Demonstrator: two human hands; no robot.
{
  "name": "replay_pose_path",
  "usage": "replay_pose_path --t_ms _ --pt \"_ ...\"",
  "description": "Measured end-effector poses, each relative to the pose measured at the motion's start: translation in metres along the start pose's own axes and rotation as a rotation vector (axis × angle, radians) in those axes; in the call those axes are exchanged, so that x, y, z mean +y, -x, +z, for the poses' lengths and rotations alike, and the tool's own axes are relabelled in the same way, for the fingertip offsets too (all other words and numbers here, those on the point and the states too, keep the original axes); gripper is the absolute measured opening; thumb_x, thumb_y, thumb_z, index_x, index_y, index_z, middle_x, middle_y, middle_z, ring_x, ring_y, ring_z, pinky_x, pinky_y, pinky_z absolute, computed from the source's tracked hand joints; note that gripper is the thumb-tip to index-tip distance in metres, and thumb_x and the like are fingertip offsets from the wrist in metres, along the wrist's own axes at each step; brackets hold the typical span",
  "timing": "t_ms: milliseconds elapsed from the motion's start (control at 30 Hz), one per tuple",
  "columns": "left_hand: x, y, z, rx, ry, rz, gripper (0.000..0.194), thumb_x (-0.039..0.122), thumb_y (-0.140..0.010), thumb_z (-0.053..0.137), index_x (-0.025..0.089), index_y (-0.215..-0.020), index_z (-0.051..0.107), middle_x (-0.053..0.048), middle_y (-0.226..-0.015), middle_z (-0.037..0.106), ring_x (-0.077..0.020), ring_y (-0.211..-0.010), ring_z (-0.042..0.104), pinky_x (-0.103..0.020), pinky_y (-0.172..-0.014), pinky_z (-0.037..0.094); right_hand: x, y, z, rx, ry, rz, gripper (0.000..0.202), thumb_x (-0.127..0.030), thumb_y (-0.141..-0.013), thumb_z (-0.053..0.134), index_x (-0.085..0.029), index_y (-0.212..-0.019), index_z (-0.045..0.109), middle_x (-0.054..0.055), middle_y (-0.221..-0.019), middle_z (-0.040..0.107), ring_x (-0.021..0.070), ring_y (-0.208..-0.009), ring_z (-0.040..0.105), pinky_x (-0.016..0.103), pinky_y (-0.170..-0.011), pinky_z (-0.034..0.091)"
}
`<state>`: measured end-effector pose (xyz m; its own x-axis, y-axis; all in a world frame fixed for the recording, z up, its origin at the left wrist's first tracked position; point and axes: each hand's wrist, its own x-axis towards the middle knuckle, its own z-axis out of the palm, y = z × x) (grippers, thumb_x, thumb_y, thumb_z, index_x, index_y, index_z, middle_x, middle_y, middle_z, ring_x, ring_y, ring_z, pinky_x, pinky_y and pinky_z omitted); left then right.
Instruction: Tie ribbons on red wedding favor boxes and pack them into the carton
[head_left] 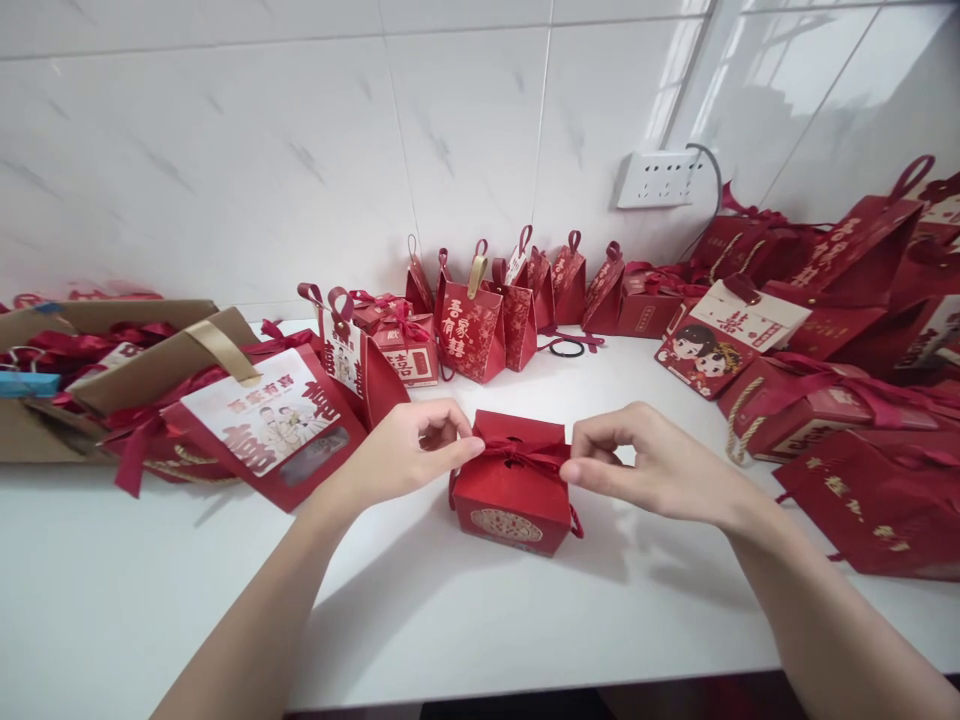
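Observation:
A small red gift box (511, 505) with a round pale emblem on its front stands upright in the middle of the white table (375, 630). A dark red ribbon (525, 455) crosses its top, tied in a small knot or bow at the centre. My left hand (424, 450) pinches the ribbon at the box's upper left. At the upper right, my right hand (637, 462) pinches the ribbon's other side between thumb and index finger. A twisted red cord (576, 522) shows at the box's right side.
Several red boxes (472, 335) line the tiled wall. On the left lie a cardboard carton (172, 318) and a box with a picture (277, 415); more red boxes (810, 410) crowd the right. A black ring (566, 348) lies behind the middle box. A power strip (660, 180) is on the wall.

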<state>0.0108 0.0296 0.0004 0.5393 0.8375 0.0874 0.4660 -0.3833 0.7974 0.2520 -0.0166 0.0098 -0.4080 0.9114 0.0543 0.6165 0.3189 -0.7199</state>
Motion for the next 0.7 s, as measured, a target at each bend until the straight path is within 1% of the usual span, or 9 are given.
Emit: replay_pose_path --t_ms 100,167,267,333,400,467,533,600,700 --pt "-0.0005 -0.001 0.0022 -0.008 0.007 -0.005 0.023 0.037 -0.081 0.058 0.017 -0.069 0.056 0.004 -0.061 0.051 -0.0077 -0.056 0.045 -0.021 -0.054 0.036 -0.0014 -0.0015 0.005 0.03 0.039 0.016 0.027 -0.042 -0.077 0.062 -0.019 -0.067 0.053 -0.006 -0.051 0.045 0.0078 -0.048 0.037 0.022 -0.047 0.031" --pt "-0.0003 -0.0011 0.0024 -0.042 0.002 -0.007 0.022 0.036 -0.078 0.062 0.017 -0.07 0.056 0.004 -0.063 0.051 -0.0077 -0.057 0.045 -0.02 -0.054 0.037 -0.0004 -0.0029 0.0067 0.041 0.041 -0.005 0.018 -0.035 -0.08 0.059 -0.019 -0.073 0.054 -0.005 -0.055 0.049 0.0083 -0.05 0.041 0.022 -0.05 0.034" --pt "0.0002 0.0 0.0002 -0.103 -0.011 -0.021 0.019 0.032 -0.072 0.068 0.017 -0.072 0.056 0.005 -0.061 0.049 -0.0071 -0.055 0.043 -0.02 -0.052 0.036 0.0026 -0.0045 0.0053 0.055 0.001 -0.024 0.01 -0.028 -0.082 0.055 -0.019 -0.076 0.055 -0.002 -0.066 0.057 0.0099 -0.058 0.048 0.023 -0.056 0.039" --pt "0.0005 0.0009 -0.0016 -0.097 -0.011 -0.02 0.017 0.03 -0.073 0.066 0.017 -0.07 0.056 0.006 -0.06 0.049 -0.0065 -0.055 0.044 -0.019 -0.052 0.036 0.0044 -0.0046 0.0028 0.083 -0.013 -0.034 0.007 -0.025 -0.081 0.055 -0.019 -0.077 0.055 -0.001 -0.071 0.059 0.0107 -0.063 0.05 0.024 -0.058 0.041" --pt "0.001 0.0012 -0.0025 -0.06 0.003 -0.015 0.018 0.029 -0.077 0.063 0.017 -0.067 0.055 0.005 -0.062 0.052 -0.0059 -0.056 0.046 -0.018 -0.053 0.037 0.005 -0.0038 0.0005 0.101 -0.019 -0.044 0.005 -0.023 -0.081 0.056 -0.02 -0.077 0.054 -0.001 -0.073 0.059 0.0109 -0.064 0.051 0.024 -0.059 0.042" --pt "0.0016 0.0011 -0.0021 -0.046 0.038 -0.027 0.02 0.03 -0.079 0.062 0.016 -0.066 0.054 0.005 -0.06 0.053 -0.0052 -0.055 0.047 -0.016 -0.052 0.037 0.0042 -0.0027 -0.0005 0.091 -0.047 -0.039 0.005 -0.024 -0.081 0.056 -0.02 -0.078 0.054 -0.001 -0.074 0.059 0.0108 -0.064 0.05 0.024 -0.059 0.042" --pt "0.0023 0.0009 -0.001 -0.084 0.09 -0.074 0.023 0.032 -0.081 0.06 0.017 -0.066 0.053 0.006 -0.053 0.053 -0.0044 -0.048 0.046 -0.015 -0.046 0.035 0.0027 -0.0023 0.0004 0.055 -0.108 -0.022 0.009 -0.028 -0.083 0.057 -0.02 -0.08 0.055 -0.001 -0.076 0.059 0.0105 -0.064 0.05 0.024 -0.059 0.042" --pt "0.003 0.0011 0.0001 -0.132 0.15 -0.142 0.024 0.036 -0.083 0.057 0.017 -0.068 0.051 0.006 -0.045 0.053 -0.0038 -0.037 0.041 -0.014 -0.037 0.03 0.0021 -0.0034 0.003 0.019 -0.195 -0.005 0.016 -0.035 -0.084 0.057 -0.02 -0.081 0.056 -0.001 -0.075 0.059 0.0105 -0.065 0.051 0.024 -0.059 0.043" --pt "0.0042 0.0018 0.0001 -0.166 0.227 -0.204 0.025 0.039 -0.084 0.055 0.018 -0.072 0.049 0.006 -0.041 0.055 -0.004 -0.027 0.038 -0.014 -0.029 0.025 0.0046 -0.0066 0.0075 0.019 -0.298 0.042 0.02 -0.039 -0.083 0.057 -0.019 -0.081 0.056 -0.001 -0.073 0.059 0.0109 -0.064 0.053 0.025 -0.059 0.044"
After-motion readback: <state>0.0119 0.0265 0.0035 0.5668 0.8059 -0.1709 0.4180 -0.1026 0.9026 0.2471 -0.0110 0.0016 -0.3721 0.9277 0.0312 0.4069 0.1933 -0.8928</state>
